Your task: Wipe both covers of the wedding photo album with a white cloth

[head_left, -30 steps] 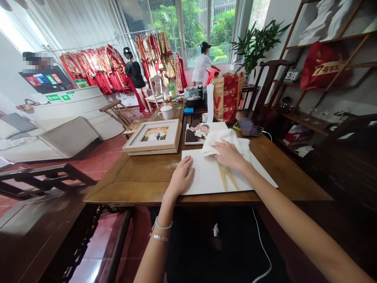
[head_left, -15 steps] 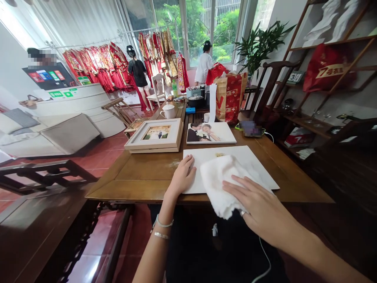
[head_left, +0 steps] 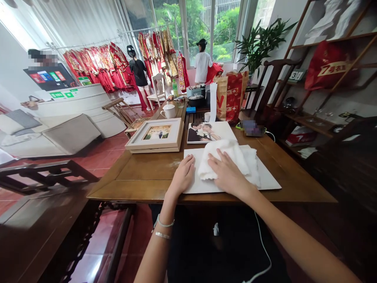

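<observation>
A flat white board lies at the near edge of the wooden table. My left hand rests on the board's left side with its fingers stretched out, steadying it. Over the middle of the board, my right hand holds a folded white towel pressed down, fingers a little apart on top of the cloth. The towel covers much of the board and reaches its far edge. Just beyond lies a photo panel with a couple on it. To the left sit stacked picture frames, the top one holding a photo.
Farther along the wooden table stand a lidded white cup, a blue box and a red-brown paper bag. A phone-like device with a white cable lies at the right. Several people are in the background near red garments.
My right hand has moved away from me and left with the towel, from the near edge to the board's far part. The left hand stays put.
</observation>
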### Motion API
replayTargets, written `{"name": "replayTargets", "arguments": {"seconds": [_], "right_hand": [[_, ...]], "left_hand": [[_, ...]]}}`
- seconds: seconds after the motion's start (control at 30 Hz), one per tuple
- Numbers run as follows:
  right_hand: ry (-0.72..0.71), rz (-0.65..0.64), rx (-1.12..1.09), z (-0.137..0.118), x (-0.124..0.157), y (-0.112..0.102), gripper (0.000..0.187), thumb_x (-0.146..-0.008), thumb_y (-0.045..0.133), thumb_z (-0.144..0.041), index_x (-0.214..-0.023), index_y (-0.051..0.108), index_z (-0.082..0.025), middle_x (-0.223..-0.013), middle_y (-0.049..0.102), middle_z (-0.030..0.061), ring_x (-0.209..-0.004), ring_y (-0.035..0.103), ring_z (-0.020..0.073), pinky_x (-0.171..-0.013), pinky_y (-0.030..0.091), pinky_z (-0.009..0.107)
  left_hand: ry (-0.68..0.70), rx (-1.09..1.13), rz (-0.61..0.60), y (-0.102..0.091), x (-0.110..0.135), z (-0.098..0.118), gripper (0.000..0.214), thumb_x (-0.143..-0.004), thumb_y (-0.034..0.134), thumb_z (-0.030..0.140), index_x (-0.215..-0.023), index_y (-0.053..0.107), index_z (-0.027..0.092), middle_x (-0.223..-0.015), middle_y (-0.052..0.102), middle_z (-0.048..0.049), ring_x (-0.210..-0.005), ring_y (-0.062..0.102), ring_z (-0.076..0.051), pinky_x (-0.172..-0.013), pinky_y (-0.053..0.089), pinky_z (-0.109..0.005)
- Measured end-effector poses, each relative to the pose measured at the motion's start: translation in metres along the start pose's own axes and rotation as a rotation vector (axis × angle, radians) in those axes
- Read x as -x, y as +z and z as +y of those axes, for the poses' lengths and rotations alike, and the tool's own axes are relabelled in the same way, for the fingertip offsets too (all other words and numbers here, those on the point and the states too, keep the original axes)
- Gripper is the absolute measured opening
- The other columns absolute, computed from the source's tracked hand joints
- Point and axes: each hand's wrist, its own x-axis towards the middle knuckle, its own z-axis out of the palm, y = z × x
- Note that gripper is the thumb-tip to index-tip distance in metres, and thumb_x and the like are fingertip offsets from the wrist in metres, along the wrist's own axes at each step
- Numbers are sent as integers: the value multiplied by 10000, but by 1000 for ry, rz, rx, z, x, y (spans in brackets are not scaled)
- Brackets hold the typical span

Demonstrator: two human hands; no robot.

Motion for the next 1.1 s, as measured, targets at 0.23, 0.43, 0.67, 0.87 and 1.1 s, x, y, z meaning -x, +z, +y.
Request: {"name": "replayTargets", "arguments": {"seconds": [0.23, 0.43, 0.67, 0.87, 1.1], "right_hand": [[-137, -76, -156, -76, 51, -11, 534, -621, 483, -44, -1144, 583, -73, -1466, 374, 204, -1406, 137, 356, -1134, 197, 484], [-114, -166, -135, -62, 63, -27, 650, -612, 426, 1, -1242, 550, -102, -1447, 432, 140, -1397, 221, 296, -1130, 232, 460], [118, -125, -145, 9, 0, -28, 552, -747, 402, -51, -1288, 508, -62, -1370, 502, 201, -1350, 333, 323, -1055, 320, 463], [20, -111, -260, 24, -74, -11, 476, -811, 437, -169, -1278, 519, -124, -1352, 538, 143, -1246, 480, 291, -991, 386, 374], [-146, -107, -332, 16, -101, 1, 446, -792, 469, -149, -1233, 538, -159, -1298, 592, 98, -1161, 543, 244, -936, 405, 320]], "left_hand": [[-88, 82, 4, -7, -1, 9, 477, -961, 247, 329, -1211, 605, 135, -1412, 485, -98, -1364, 378, -195, -1148, 281, -391], [-61, 26, -12, -6, 0, 10, 415, -925, 359, 292, -1241, 577, 136, -1430, 462, -104, -1374, 362, -213, -1155, 265, -411], [-28, -35, -19, -5, 3, 5, 409, -886, 443, 239, -1265, 550, 126, -1436, 451, -120, -1376, 356, -230, -1155, 266, -406], [-19, -71, -19, -5, 2, 8, 392, -893, 446, 235, -1253, 554, 123, -1399, 489, -123, -1344, 399, -243, -1131, 303, -398], [20, -59, -2, -8, 1, 13, 349, -879, 451, 197, -1197, 589, 165, -1298, 567, -100, -1238, 503, -251, -1062, 390, -393]]}}
